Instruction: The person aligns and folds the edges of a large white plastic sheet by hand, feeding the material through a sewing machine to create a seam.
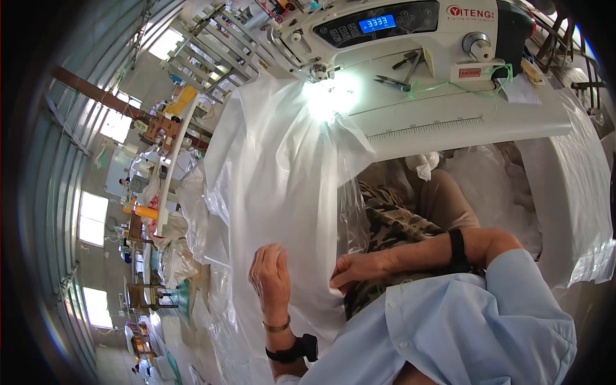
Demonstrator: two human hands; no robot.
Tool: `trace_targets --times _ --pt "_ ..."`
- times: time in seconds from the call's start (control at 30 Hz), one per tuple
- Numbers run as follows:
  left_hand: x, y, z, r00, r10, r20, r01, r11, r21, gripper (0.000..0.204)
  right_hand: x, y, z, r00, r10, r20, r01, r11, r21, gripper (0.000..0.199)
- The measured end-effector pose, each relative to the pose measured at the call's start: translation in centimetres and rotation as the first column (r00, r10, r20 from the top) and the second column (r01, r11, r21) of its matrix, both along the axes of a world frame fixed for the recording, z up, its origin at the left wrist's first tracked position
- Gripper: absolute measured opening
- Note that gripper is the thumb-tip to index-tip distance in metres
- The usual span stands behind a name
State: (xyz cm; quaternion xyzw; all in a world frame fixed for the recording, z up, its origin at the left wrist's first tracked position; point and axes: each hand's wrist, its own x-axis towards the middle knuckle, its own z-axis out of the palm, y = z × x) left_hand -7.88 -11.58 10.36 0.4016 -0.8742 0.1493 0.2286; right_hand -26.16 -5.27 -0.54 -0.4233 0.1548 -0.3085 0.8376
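Observation:
A long white plastic-like sheet (pixel 282 192) hangs in folds from the needle area of the sewing machine (pixel 385 29) toward my body. Its upper end is gathered under the lit needle, where glare hides the stitching point. My left hand (pixel 269 276) lies over the left part of the sheet, fingers curled onto it and fingertips out of sight. Along the right edge, my right hand (pixel 356 269) pinches the material between thumb and fingers. Both hands are well below the machine head.
Thread snips (pixel 393 82) and green thread (pixel 459 90) lie on the machine bed beside a printed ruler scale (pixel 430 127). More translucent sheeting (pixel 568 192) drapes on the right. Metal racks (pixel 215 48) stand behind, with other workstations far left.

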Motion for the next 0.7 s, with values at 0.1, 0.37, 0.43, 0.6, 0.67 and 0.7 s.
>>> trace_targets --times 0.1,0.37,0.43,0.6,0.67,0.7 --pt "-3.1 0.4 0.3 0.914 -0.08 -0.397 0.276 0.839 0.468 0.019 0.4 0.0 1.0 0.991 -0.12 -0.052 0.115 0.989 -0.094 0.025" --pt "-5.1 -0.1 -1.7 0.699 0.287 -0.655 0.538 0.392 0.746 0.017 -5.8 0.7 1.7 0.561 -0.737 -0.378 0.42 0.647 -0.637 0.031" --pt "-5.7 0.0 -1.9 0.668 0.315 -0.674 0.573 0.361 0.736 0.016 -7.1 0.7 0.7 0.452 -0.856 -0.25 0.69 0.514 -0.51 0.031" --pt "-6.8 0.3 -2.3 0.648 0.322 -0.69 0.52 0.475 0.71 0.01 -6.5 0.0 -1.8 0.251 -0.943 -0.221 0.946 0.287 -0.151 0.031" --pt "-6.9 -0.1 -2.6 0.698 0.208 -0.686 0.49 0.559 0.668 0.009 -6.6 0.5 -1.0 0.567 -0.77 -0.293 0.797 0.602 -0.04 0.027" --pt "-7.2 0.0 -2.6 0.748 0.09 -0.657 0.47 0.628 0.621 0.01 -6.1 0.1 -0.7 0.546 -0.828 -0.124 0.821 0.559 -0.117 0.024"
